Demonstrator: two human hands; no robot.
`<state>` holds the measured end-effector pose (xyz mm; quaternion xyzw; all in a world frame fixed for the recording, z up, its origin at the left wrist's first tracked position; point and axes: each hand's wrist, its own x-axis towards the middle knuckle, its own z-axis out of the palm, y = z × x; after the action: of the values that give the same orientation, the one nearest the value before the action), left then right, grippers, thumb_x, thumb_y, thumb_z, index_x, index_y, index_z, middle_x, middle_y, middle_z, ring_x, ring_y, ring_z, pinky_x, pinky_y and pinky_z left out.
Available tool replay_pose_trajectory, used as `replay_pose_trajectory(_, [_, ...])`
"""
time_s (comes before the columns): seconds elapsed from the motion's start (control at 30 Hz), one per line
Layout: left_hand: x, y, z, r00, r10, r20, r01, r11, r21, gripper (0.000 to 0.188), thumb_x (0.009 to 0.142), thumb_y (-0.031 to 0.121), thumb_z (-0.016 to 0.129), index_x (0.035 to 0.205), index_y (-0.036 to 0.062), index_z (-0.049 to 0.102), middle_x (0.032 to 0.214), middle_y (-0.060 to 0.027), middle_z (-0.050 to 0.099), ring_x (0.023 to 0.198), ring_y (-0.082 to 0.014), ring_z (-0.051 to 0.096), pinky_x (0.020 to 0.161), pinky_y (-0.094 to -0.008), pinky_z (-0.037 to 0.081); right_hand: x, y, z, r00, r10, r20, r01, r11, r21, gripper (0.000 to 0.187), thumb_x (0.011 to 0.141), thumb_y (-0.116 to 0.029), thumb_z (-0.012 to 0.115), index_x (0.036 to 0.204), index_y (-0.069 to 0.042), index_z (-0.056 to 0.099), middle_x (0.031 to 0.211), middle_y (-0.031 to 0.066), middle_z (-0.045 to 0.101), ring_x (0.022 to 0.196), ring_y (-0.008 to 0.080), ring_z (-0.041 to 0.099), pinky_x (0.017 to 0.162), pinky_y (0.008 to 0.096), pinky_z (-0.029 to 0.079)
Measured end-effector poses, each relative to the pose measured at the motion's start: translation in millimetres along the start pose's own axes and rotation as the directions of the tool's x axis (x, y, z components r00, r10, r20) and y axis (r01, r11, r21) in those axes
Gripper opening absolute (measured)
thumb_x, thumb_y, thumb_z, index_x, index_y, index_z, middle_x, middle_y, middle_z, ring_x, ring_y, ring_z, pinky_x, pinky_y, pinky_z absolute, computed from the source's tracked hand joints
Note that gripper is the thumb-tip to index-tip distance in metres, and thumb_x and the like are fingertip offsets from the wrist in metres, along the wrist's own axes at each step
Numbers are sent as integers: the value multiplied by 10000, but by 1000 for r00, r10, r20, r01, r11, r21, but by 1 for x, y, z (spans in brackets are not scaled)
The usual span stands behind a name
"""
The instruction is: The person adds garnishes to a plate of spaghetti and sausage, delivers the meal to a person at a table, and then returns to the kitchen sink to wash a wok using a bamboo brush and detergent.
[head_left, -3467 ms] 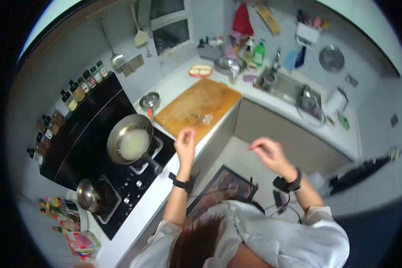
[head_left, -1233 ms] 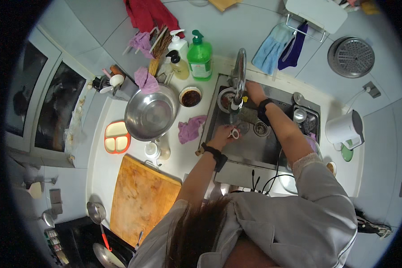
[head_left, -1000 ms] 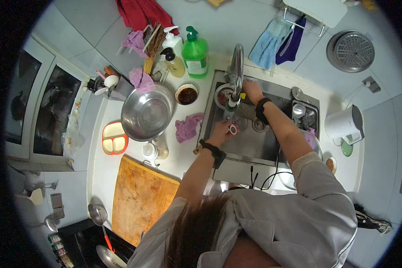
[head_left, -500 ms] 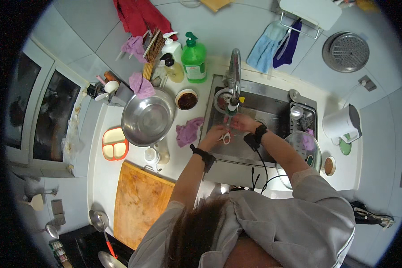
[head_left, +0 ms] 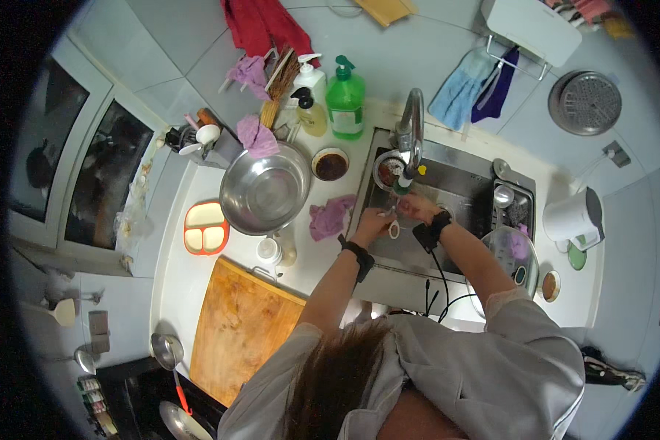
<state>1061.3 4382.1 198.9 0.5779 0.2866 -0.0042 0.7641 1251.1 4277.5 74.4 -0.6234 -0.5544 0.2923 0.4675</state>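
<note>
Over the steel sink [head_left: 447, 155], my left hand [head_left: 372, 224] is closed on a pair of scissors [head_left: 394, 230]. Their pale looped handle hangs below the fingers, and the blades point up toward the tap [head_left: 416, 117]. My right hand [head_left: 419, 208] is just beside the blades, under the tap's dark green spout end. Its fingers are curled in, and whatever lies inside them is hidden. Both wrists wear black bands. Behind the hands, a strainer with brownish scraps [head_left: 389, 171] is in the sink's far left corner.
Left of the sink are a purple cloth [head_left: 332, 217], a dark-stained bowl [head_left: 331, 164], a large steel basin [head_left: 265, 189] and a wooden cutting board [head_left: 243, 323]. Soap bottles [head_left: 345, 103] stand behind. A clear bowl [head_left: 507, 253] and a white kettle [head_left: 573, 214] are at the right.
The whole view has shifted, so everything sits farther right in it. Both hands stay at the tap with the scissors, and the right hand's fingers look slightly more curled.
</note>
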Motion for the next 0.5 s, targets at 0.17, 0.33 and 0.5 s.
replay_pose_trajectory(0.17, [-4,-26,-21,999,-12,-49,8,998,-67,282,719,231,635,782,-40,585,611,-63,546,488,-95,487,421,-239,384,20,-73,16,528,847,71,-543,272,795,372,830,-237,500,1111,3,452,1010,146,517,885,182,523,751,273,445])
replay_pose_trajectory(0.33, [5,-12,-3,996,61,63,-68,991,115,313,718,255,629,800,-45,596,639,-65,559,500,-100,490,443,-239,397,-10,-16,-10,724,649,235,-502,261,824,334,835,-226,496,1080,-8,433,986,101,528,819,158,529,695,255,442])
replay_pose_trajectory(0.5, [6,-25,-22,978,206,38,-209,968,138,278,724,221,615,799,-46,597,680,-62,570,585,-112,522,495,-231,409,9,-71,-3,538,806,-249,-136,374,918,157,840,-153,477,868,-10,533,776,33,571,574,104,495,480,223,394])
